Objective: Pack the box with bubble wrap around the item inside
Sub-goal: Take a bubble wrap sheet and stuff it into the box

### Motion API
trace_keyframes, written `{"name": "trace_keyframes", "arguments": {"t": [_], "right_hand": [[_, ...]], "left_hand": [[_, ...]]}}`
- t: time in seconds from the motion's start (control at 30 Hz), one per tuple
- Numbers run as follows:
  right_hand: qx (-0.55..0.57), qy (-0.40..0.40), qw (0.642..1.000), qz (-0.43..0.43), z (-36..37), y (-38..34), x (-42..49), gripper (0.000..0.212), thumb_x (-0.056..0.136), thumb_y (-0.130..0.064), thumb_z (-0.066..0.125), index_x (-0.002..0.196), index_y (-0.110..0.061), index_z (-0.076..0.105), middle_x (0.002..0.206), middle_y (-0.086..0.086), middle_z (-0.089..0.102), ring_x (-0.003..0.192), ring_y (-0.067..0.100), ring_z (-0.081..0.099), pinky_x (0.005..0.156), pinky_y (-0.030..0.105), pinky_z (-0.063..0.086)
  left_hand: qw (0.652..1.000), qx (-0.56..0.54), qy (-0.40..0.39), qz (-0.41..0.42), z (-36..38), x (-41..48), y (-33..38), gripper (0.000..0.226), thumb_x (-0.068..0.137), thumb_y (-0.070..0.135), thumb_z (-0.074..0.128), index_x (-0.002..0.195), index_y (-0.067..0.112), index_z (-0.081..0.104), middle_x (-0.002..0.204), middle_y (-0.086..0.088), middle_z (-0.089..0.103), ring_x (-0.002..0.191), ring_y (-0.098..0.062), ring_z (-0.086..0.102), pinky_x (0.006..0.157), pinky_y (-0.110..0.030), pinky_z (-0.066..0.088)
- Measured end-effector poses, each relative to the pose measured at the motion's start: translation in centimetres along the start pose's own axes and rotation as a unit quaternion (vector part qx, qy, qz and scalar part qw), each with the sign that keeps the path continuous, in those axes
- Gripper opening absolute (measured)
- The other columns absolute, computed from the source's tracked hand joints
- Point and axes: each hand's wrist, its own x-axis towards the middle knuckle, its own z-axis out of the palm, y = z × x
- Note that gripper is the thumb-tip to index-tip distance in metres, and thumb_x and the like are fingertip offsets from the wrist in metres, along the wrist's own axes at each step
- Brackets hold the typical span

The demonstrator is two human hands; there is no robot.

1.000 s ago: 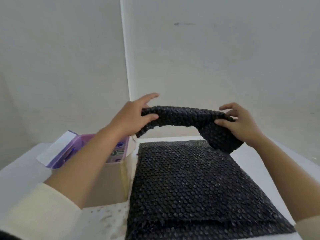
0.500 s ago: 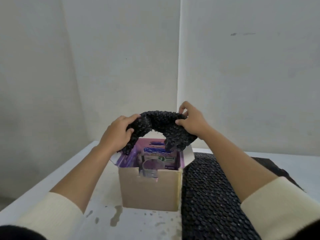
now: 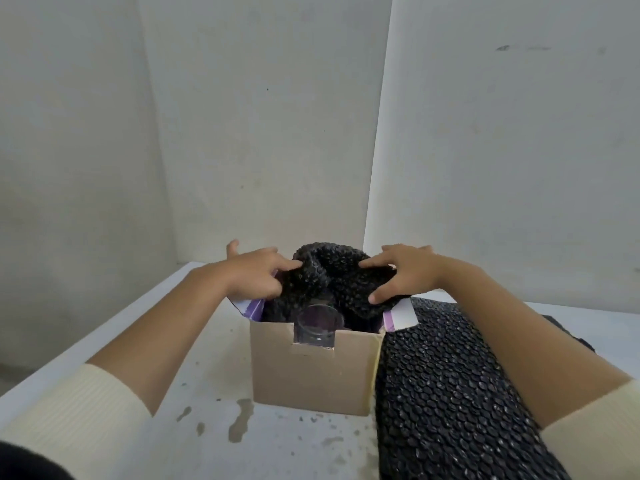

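Observation:
An open cardboard box [image 3: 311,375] with purple inner flaps stands on the white table. A clear glass [image 3: 318,322] stands inside it at the near wall. A bunched piece of black bubble wrap [image 3: 332,275] fills the box's opening behind the glass and bulges above the rim. My left hand [image 3: 256,271] grips the wrap's left side with curled fingers. On the right side of the wrap lies my right hand [image 3: 398,275], its fingers spread and pressing down.
A stack of black bubble wrap sheets [image 3: 450,393] lies on the table right of the box, touching it. The white table [image 3: 173,427] has dark stains near the front. Grey walls stand close behind.
Both hands have carried the rolled bubble wrap left from above the stack, then lowered it into the box. It now covers the purple carton seen inside earlier.

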Motion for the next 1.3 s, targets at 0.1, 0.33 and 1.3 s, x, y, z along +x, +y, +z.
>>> {"name": "trace_keyframes", "arguments": {"t": [0.1, 0.33, 1.3], "right_hand": [[-0.039, -0.037, 0.998, -0.017, -0.6, -0.5, 0.3, 0.075, 0.070, -0.055, 0.070, 0.137, -0.046, 0.038, 0.150, -0.007, 0.035, 0.143, 0.014, 0.020, 0.106, 0.043, 0.011], [-0.131, -0.084, 0.988, -0.013, 0.0, -2.6, 1.7, 0.085, 0.064, -0.060, 0.071, 0.139, -0.038, 0.038, 0.141, -0.012, 0.046, 0.137, 0.017, 0.032, 0.105, 0.049, 0.009], [-0.017, -0.040, 0.995, -0.088, 1.6, -6.3, 3.8, 0.052, 0.083, 0.006, 0.037, 0.126, -0.016, 0.056, 0.124, 0.007, 0.058, 0.116, 0.025, 0.051, 0.085, 0.023, 0.037]], "left_hand": [[0.995, 0.101, -0.014, 0.010, 0.2, -0.3, -0.1, 0.072, 0.078, 0.024, 0.060, 0.139, 0.047, 0.030, 0.140, 0.004, 0.039, 0.140, -0.011, 0.023, 0.109, -0.055, -0.010], [0.997, 0.071, -0.009, -0.008, 0.4, 0.5, -0.2, 0.050, 0.081, 0.044, 0.057, 0.131, 0.042, 0.048, 0.137, 0.010, 0.049, 0.136, -0.011, 0.034, 0.107, -0.055, -0.017], [0.987, -0.112, 0.101, 0.051, 3.0, 2.0, -1.5, 0.038, 0.096, 0.020, 0.039, 0.131, 0.031, 0.049, 0.120, 0.002, 0.051, 0.118, -0.018, 0.047, 0.105, -0.036, 0.031]]}}
